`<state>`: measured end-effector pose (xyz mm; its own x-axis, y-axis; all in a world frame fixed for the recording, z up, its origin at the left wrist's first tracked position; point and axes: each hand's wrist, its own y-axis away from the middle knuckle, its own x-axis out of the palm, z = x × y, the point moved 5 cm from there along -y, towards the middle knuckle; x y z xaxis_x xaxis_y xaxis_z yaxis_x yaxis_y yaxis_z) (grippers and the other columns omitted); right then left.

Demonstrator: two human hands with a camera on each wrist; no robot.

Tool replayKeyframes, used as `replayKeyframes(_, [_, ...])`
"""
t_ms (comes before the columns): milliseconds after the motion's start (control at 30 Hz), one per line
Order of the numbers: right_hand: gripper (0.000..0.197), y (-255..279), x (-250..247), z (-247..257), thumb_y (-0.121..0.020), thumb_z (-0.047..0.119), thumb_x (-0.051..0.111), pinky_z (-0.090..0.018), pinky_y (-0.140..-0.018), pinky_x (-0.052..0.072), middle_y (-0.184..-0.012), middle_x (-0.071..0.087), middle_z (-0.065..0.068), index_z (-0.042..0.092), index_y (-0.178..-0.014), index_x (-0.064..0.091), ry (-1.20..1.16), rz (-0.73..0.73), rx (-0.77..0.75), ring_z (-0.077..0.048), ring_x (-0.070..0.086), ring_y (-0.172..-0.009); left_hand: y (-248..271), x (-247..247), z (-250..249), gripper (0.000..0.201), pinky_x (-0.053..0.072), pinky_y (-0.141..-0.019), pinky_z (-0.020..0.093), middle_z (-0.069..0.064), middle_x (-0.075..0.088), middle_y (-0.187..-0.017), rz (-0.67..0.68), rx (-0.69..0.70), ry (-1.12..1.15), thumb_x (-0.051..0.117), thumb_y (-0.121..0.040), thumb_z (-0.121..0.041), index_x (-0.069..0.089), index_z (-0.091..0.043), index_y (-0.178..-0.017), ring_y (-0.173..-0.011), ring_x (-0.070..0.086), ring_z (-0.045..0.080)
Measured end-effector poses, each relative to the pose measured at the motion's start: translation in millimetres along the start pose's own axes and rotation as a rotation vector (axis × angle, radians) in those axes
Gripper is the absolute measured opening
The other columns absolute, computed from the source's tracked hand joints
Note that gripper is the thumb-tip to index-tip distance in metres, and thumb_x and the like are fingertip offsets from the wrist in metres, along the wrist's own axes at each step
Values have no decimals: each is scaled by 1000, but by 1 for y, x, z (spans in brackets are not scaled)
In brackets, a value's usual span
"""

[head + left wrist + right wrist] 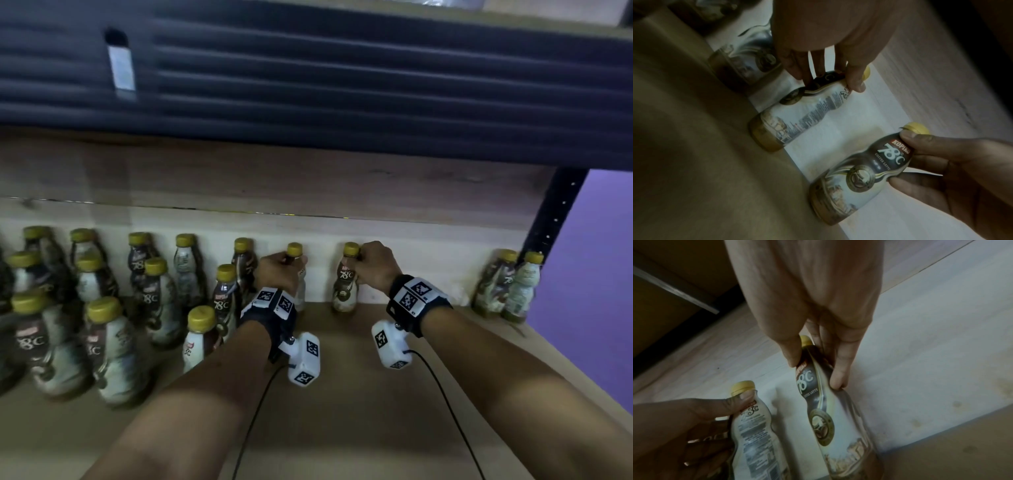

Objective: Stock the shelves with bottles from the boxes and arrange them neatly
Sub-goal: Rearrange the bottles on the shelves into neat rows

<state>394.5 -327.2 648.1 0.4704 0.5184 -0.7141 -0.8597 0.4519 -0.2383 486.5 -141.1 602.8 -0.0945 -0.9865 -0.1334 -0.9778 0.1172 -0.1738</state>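
Both hands are at the pale back wall of the wooden shelf, each closed around the neck of 1 upright bottle. The left hand pinches a gold-capped plastic coffee bottle turned to show its white printed back label; the right hand pinches a matching gold-capped coffee bottle with its dark front label facing out. Both bottles stand on their bases against the wall, long axes vertical, with a gap between them. The massed rows of bottles sit along the wall to the left bottle's left, so closing the row probably means sliding both that way; the left hand is nearer.
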Motion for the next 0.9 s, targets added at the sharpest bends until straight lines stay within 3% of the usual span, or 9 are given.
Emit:
replayKeyframes(67, [23, -3, 6, 4, -87, 28, 68, -44, -78, 60, -83, 72, -13, 5, -81, 67, -6, 8, -5, -27, 71, -77, -1, -6, -1, 25, 43, -71, 22, 8, 74, -97, -36, -3, -24, 73, -83, -30, 74, -10, -98, -90, 70, 23])
replayKeyframes(167, [22, -5, 15, 7, -86, 27, 67, -41, -76, 60, -81, 71, -10, 6, -81, 68, -6, 8, -4, -25, 70, -75, -2, -11, -1, 15, 38, -59, 3, 10, 74, -95, -77, 2, -6, 69, -87, -18, 74, -7, -97, -59, 60, -4])
replayKeyframes(300, [17, -5, 23, 7, -89, 27, 65, -42, -78, 59, -87, 70, -11, 10, -85, 66, -12, -9, -1, -29, 69, -82, -2, -12, -1, 17, 35, -83, 15, 5, 72, -90, -94, 13, -27, 69, -89, -23, 75, -11, -100, -75, 55, 10])
replayKeyframes(433, [25, -10, 25, 8, -92, 26, 61, -37, -81, 55, -101, 68, -16, 4, -101, 64, 20, -22, 37, -33, 66, -93, -2, -11, -2, 13, 30, -40, -1, -19, 54, -61, -129, 14, 23, 70, -88, -16, 75, -11, -98, -43, 42, -12])
replayKeyframes(533, [28, -13, 26, 10, -94, 25, 59, -36, -80, 51, -106, 66, -18, 1, -107, 61, 32, -22, 59, -34, 64, -99, 0, -8, -4, 13, 30, -37, -2, -21, 49, -57, -126, 8, -1, 70, -89, -21, 74, -15, -99, -40, 43, -10])
replayKeyframes(633, [31, -13, 28, 9, -95, 26, 57, -35, -81, 50, -111, 65, -18, 0, -112, 59, 37, -27, 76, -34, 63, -102, -3, -8, -6, 17, 34, -53, 1, -10, 62, -71, -117, 4, -110, 65, -91, -32, 72, -21, -103, -59, 52, 1])
replayKeyframes(700, [34, -12, 29, 8, -95, 26, 57, -35, -84, 49, -115, 64, -17, 2, -118, 58, 32, -11, 85, -34, 62, -105, -4, -7, -6, 23, 40, -72, 18, 1, 71, -89, -100, 0, -210, 62, -91, -39, 69, -23, -105, -75, 60, 20])
replayKeyframes(800, [41, -13, 31, 9, -91, 26, 61, -34, -90, 50, -120, 64, -14, 5, -126, 55, 44, 58, 92, -31, 61, -109, -9, -5, -6, 29, 40, -75, 28, 6, 70, -99, -75, -25, -257, 60, -90, -42, 65, -21, -109, -78, 56, 23])
replayKeyframes(900, [46, -16, 24, 13, -88, 28, 64, -34, -87, 50, -122, 63, -14, 7, -127, 54, 54, 83, 90, -30, 60, -109, -15, 0, -15, 40, 49, -88, 34, 10, 67, -111, 22, -47, -246, 63, -88, -40, 56, -15, -119, -99, 63, 30])
